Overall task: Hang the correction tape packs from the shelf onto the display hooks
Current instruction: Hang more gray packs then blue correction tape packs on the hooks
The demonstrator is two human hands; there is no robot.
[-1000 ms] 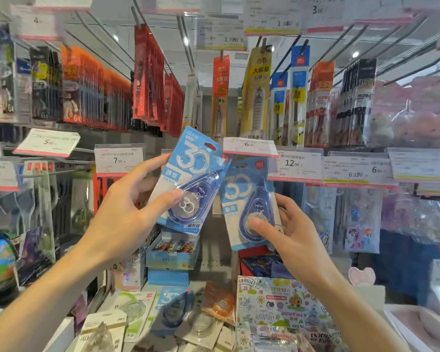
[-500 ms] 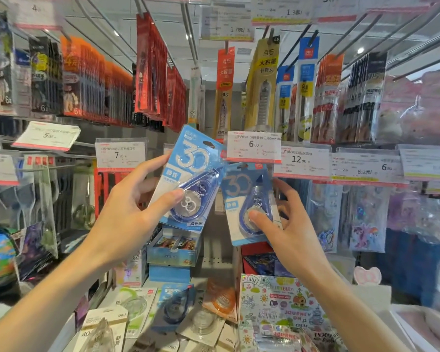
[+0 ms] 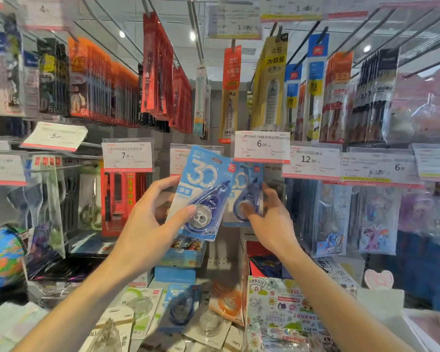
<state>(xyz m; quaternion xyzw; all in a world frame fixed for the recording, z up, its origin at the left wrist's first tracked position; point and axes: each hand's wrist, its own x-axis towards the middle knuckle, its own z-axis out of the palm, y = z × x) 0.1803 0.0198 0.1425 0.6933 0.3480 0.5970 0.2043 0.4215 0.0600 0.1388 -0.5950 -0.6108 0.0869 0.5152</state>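
My left hand (image 3: 148, 224) grips a blue correction tape pack (image 3: 201, 191) marked "30", thumb on its front, tilted to the right. Just right of it, my right hand (image 3: 269, 222) pinches a second blue correction tape pack (image 3: 241, 196), whose top edge sits tucked behind the white 6.00 price tag (image 3: 262, 147) at a hook's end. The hook itself is hidden behind that tag. On the shelf below lie more packs: a blue pack (image 3: 181, 306), an orange pack (image 3: 228, 303) and several pale ones.
Rows of hooks with hanging stationery fill the wall above and at both sides, each fronted by a price tag such as the 7.90 tag (image 3: 127, 154) and the 12.90 tag (image 3: 309, 160). A globe (image 3: 0, 257) stands at the left. Patterned notebooks (image 3: 280, 308) lie lower right.
My right hand has raised its pack until the top slid behind the 6.00 price tag. The left hand and its pack have stayed nearly where they were.
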